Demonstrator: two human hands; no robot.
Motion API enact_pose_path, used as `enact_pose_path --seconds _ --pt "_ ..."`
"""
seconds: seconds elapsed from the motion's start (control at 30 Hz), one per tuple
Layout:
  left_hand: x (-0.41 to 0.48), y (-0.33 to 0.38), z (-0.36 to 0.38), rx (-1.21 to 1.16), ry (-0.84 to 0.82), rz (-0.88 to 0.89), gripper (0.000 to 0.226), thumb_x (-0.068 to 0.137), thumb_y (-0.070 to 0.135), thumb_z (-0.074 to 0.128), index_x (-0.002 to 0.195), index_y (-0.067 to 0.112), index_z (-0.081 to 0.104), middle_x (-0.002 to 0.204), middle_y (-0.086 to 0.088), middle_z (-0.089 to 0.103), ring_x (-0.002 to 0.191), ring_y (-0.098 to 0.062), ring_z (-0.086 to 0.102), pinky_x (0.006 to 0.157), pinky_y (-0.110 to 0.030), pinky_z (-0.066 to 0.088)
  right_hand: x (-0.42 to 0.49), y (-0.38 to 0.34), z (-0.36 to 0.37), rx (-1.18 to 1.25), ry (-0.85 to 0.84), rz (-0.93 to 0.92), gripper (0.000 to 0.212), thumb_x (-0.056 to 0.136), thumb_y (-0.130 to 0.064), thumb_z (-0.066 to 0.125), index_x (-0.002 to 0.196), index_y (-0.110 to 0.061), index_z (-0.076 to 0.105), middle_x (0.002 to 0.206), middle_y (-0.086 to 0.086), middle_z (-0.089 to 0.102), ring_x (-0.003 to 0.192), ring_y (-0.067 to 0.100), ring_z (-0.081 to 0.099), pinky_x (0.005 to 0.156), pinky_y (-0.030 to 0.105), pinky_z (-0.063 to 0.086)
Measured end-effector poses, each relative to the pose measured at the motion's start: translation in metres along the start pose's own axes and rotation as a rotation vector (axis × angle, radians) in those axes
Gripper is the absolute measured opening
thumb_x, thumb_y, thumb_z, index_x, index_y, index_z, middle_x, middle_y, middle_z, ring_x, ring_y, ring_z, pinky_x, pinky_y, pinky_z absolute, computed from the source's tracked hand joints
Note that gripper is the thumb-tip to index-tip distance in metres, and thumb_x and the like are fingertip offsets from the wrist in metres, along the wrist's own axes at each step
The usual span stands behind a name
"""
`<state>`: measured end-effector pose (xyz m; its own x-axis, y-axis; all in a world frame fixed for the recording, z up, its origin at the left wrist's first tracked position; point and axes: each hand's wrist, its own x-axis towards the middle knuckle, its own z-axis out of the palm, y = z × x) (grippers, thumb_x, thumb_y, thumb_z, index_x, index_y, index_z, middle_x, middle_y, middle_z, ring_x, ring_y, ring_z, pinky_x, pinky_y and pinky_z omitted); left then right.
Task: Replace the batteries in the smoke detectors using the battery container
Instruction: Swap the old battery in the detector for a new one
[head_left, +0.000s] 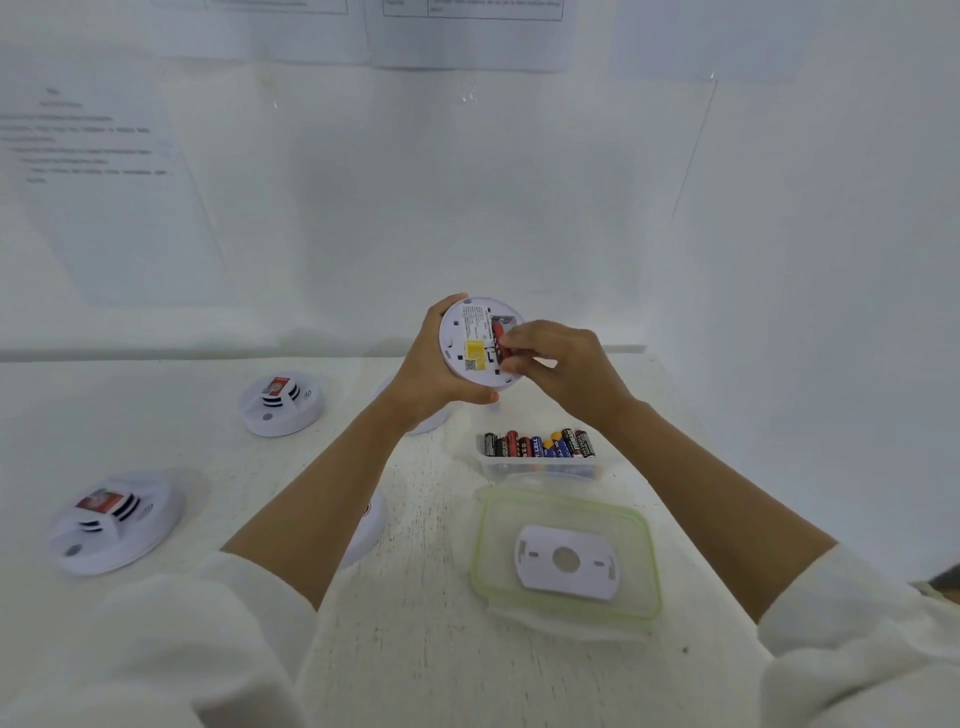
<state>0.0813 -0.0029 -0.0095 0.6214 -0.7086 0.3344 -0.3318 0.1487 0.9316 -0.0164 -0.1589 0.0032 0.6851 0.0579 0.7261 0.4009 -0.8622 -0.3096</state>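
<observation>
My left hand (431, 371) holds a round white smoke detector (467, 332) up above the table, its back side facing me with a yellow label and an open battery bay. My right hand (558, 364) pinches a red battery (498, 340) that lies in that bay. Below my hands a clear battery container (540, 467) holds several upright batteries (540, 444) in red, black and blue. Its green-rimmed lid (644, 551) lies in front, with a white mounting plate (566, 564) resting on it.
Two more white smoke detectors lie face up on the left, one further back (280, 402) and one nearer (111, 522). Another detector (371, 525) is partly hidden under my left forearm. White walls with taped paper sheets (104, 197) close the table's back and sides.
</observation>
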Motion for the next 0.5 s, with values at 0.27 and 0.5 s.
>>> enact_pose_path --seconds 0.27,0.5 --pt "0.0 0.001 -0.004 -0.025 -0.009 -0.008 0.103 0.049 -0.015 0.079 0.132 0.016 0.029 0.12 0.005 0.047 0.107 -0.01 0.053 0.074 -0.02 0.053 0.015 0.0 -0.007 0.25 -0.089 0.48 0.032 0.068 -0.016 0.079 0.099 -0.017 0.071 0.123 0.012 0.056 0.115 0.023 0.051 0.093 0.026 0.039" --pt "0.002 0.005 -0.007 0.022 0.012 0.004 0.101 0.044 -0.002 0.078 0.13 0.02 0.03 0.118 0.008 0.047 0.107 -0.009 0.053 0.074 -0.017 0.052 0.022 0.003 -0.002 0.56 -0.1 0.61 0.03 0.066 0.002 0.078 0.093 -0.004 0.07 0.103 0.021 0.068 0.094 0.037 0.066 0.081 0.052 0.054"
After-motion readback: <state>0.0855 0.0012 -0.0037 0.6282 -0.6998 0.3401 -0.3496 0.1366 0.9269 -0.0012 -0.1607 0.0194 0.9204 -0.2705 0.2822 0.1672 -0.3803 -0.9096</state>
